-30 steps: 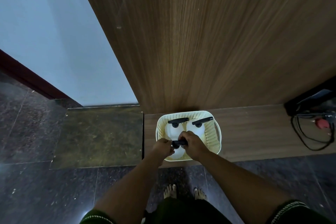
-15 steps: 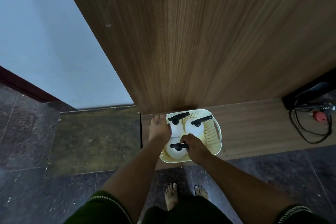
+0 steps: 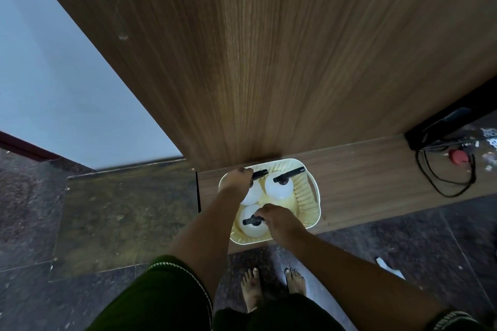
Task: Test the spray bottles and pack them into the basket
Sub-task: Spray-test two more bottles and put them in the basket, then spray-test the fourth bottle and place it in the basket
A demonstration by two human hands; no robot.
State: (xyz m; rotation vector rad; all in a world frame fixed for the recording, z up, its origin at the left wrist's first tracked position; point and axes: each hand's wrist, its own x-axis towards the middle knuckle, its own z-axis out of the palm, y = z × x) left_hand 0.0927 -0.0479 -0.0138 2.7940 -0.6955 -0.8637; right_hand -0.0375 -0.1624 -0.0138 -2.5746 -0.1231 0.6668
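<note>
Cream basket [image 3: 309, 196] under both hands; left hand [image 3: 238, 179] grasping far-left spray bottle [image 3: 252, 193], right hand [image 3: 277, 219] grasping nearest spray bottle [image 3: 251, 224].

Both bare arms reach forward and down from dark green short sleeves. The left hand [image 3: 238, 179] is stretched farther, its fingers curled around the black spray head of the far left bottle [image 3: 252, 192]. The right hand [image 3: 278, 220] is closer to the body, knuckles up, fingers closed on the spray head of the near bottle [image 3: 251, 224]. Two bare feet [image 3: 273, 286] stand below.
</note>
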